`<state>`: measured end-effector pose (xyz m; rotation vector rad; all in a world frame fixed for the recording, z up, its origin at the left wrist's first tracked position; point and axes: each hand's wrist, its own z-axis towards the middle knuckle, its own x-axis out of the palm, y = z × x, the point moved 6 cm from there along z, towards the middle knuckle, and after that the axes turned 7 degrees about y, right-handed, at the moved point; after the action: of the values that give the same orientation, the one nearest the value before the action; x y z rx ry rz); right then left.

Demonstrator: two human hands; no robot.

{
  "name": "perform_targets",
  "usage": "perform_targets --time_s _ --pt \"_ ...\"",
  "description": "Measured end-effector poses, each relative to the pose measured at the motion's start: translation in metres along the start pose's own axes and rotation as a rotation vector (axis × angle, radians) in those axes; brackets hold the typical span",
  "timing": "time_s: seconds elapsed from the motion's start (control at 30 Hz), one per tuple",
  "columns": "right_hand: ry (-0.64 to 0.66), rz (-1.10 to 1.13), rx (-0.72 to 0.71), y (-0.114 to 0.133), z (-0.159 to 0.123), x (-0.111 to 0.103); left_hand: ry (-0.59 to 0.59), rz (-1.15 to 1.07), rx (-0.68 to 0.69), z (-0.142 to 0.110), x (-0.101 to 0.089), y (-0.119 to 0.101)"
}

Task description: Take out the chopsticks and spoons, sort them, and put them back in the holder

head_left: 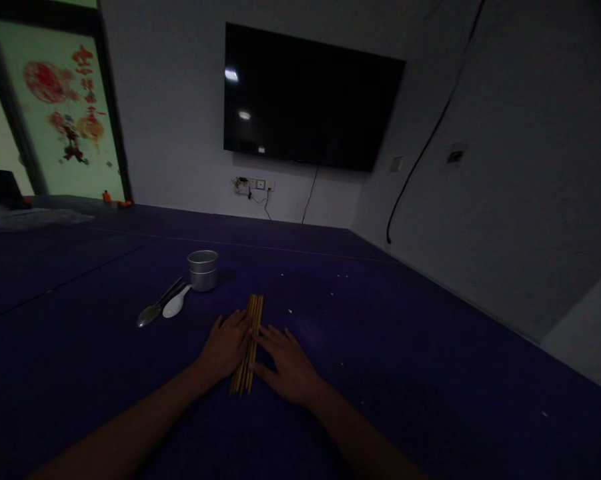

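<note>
Dim room. Sticks (245, 367), a thin yellowish bundle, lie on the purple surface (380, 347) right in front of the person, between the two hands, running away from the body at a slight slant. Far ends nearly level; near ends fan out a little.

Left hand (227, 343) lies palm down along the left side, fingers extended and slightly apart, tips at the outer sticks. Right hand (285, 363) comes from the other side, fingers loosely spread, thumb apart, tips against the bundle. Neither hand is wrapped round it; whether they press is hard to tell. My reading: the hands serve as two side walls, checking roll and keeping the sticks roughly parallel.

Ahead and left: metal cup (203, 275), upright; its contents, if any, cannot be made out. White spoon (176, 303) beside it, handle toward the cup, contact unclear. Metal spoon (151, 315) further left. All well apart from the right hand; nothing blocks the sticks. White specks (290, 311) scattered beyond. TV (310, 100) on the far wall, dark; black cord (430, 137) hangs right, out of the way.
</note>
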<state>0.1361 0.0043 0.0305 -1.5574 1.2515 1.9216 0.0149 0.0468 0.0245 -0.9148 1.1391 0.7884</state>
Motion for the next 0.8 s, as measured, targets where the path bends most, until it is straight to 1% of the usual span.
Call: perform_targets --time_s 0.13,0.33,0.5,0.6,0.8 --pt "-0.009 -0.003 -0.008 0.0012 -0.0008 -0.0012 0.015 -0.022 -0.013 0.0010 0.0021 0.0008" --pt "-0.013 0.013 -0.001 0.0014 -0.0010 -0.0018 -0.014 -0.041 0.004 0.0019 0.0005 -0.0006" --pt "-0.010 0.021 0.001 0.0011 -0.0004 -0.0018 0.003 -0.069 -0.010 0.0034 0.0001 -0.0011" --pt "-0.009 0.023 -0.005 0.0016 -0.0003 -0.0016 -0.014 -0.062 0.000 0.0030 -0.0018 -0.0023" --pt "-0.014 0.001 -0.002 0.0022 -0.0010 -0.0017 -0.011 -0.039 -0.008 0.0030 -0.0015 -0.0029"
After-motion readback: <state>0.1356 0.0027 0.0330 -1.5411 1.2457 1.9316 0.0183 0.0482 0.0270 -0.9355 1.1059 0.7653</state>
